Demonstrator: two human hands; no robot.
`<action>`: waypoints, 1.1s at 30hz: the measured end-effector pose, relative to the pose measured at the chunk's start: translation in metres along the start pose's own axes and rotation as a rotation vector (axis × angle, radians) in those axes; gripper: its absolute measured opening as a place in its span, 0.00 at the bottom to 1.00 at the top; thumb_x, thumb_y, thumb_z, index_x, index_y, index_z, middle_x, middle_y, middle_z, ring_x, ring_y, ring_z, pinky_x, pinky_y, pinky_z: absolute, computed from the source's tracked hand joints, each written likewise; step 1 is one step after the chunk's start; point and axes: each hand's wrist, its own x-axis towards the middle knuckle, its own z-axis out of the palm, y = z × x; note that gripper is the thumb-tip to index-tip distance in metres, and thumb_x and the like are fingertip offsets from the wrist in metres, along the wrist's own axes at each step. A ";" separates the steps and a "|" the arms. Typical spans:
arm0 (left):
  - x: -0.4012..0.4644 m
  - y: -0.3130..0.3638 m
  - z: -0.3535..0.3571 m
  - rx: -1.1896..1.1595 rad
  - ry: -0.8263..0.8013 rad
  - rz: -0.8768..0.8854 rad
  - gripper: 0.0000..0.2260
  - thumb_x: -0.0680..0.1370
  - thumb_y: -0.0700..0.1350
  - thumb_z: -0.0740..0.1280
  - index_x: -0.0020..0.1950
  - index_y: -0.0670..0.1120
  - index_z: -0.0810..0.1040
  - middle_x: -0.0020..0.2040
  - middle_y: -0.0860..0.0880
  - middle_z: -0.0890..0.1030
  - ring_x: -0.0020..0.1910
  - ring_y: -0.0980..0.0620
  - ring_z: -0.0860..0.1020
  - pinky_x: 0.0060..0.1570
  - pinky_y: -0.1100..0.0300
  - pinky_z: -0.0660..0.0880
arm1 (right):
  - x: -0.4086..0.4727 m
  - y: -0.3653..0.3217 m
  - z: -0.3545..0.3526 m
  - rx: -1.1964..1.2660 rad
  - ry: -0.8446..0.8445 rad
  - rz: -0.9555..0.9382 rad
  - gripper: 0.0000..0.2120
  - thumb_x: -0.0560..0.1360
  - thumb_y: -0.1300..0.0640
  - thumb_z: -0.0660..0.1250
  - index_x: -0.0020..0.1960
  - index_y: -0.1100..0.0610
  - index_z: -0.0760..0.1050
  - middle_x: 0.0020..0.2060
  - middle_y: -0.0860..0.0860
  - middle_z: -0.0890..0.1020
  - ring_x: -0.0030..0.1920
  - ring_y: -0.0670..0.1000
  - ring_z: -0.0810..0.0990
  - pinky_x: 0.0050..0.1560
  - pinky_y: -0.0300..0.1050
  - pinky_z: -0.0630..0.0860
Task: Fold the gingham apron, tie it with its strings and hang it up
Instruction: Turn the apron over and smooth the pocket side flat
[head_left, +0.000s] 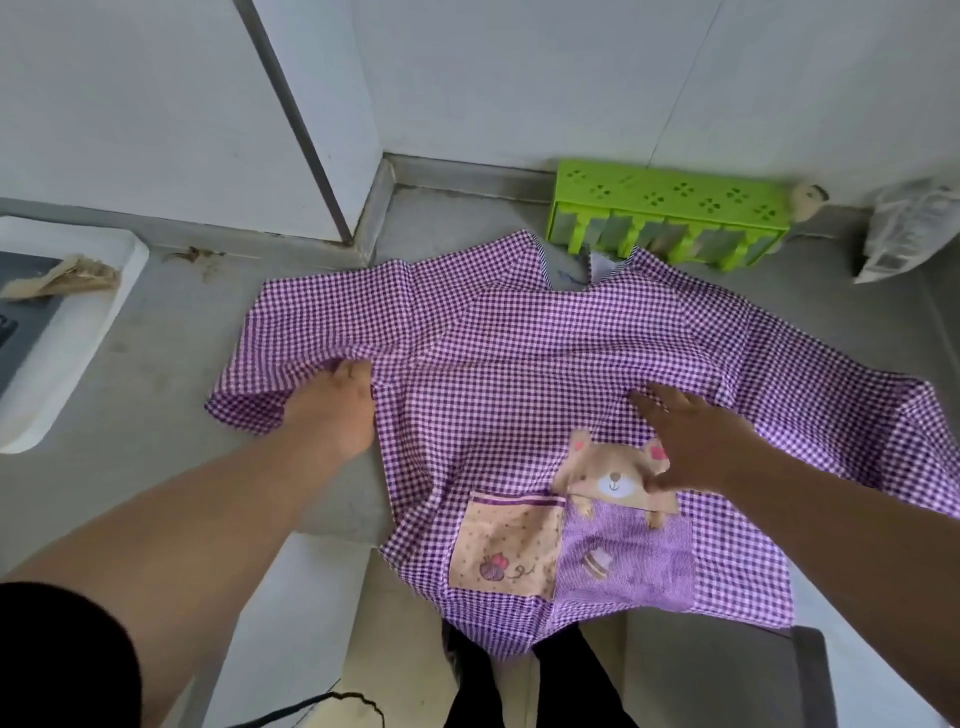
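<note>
The gingham apron (519, 374) lies spread face-up on the grey worktop (156, 374), hem overhanging the near edge; left hand (337, 410) pinches bunched cloth at its left sleeve, right hand (691, 436) presses flat, fingers (649, 402) straight and together.

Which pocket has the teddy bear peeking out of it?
The purple pocket, on the right. The peach pocket beside it shows no bear, only small pictures.

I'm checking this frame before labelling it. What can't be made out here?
- Strings: none visible in the head view; perhaps under the apron.
- Left hand fingertips: buried in a fold of the sleeve.
- Apron hem: drops over the counter edge.
- Tray: cut by the left edge.
</note>
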 end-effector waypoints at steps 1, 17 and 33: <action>0.005 -0.004 -0.004 -0.026 0.054 -0.009 0.30 0.80 0.50 0.63 0.81 0.44 0.59 0.78 0.42 0.68 0.75 0.39 0.70 0.74 0.42 0.69 | 0.000 0.001 -0.001 -0.004 -0.002 0.002 0.64 0.64 0.26 0.73 0.83 0.49 0.38 0.83 0.51 0.46 0.81 0.58 0.57 0.70 0.62 0.73; -0.058 0.048 -0.006 -0.883 -0.341 -0.246 0.26 0.81 0.49 0.72 0.76 0.48 0.66 0.69 0.47 0.76 0.67 0.45 0.75 0.70 0.49 0.70 | 0.005 -0.031 -0.001 0.159 -0.010 -0.076 0.58 0.69 0.29 0.70 0.83 0.44 0.35 0.82 0.48 0.35 0.83 0.54 0.41 0.73 0.65 0.67; -0.069 -0.023 0.039 -0.764 -0.819 -0.067 0.25 0.79 0.49 0.75 0.75 0.48 0.74 0.66 0.50 0.82 0.62 0.51 0.81 0.66 0.55 0.78 | 0.006 -0.030 0.001 0.184 -0.022 -0.070 0.60 0.68 0.31 0.73 0.82 0.43 0.34 0.82 0.48 0.35 0.83 0.55 0.41 0.77 0.65 0.62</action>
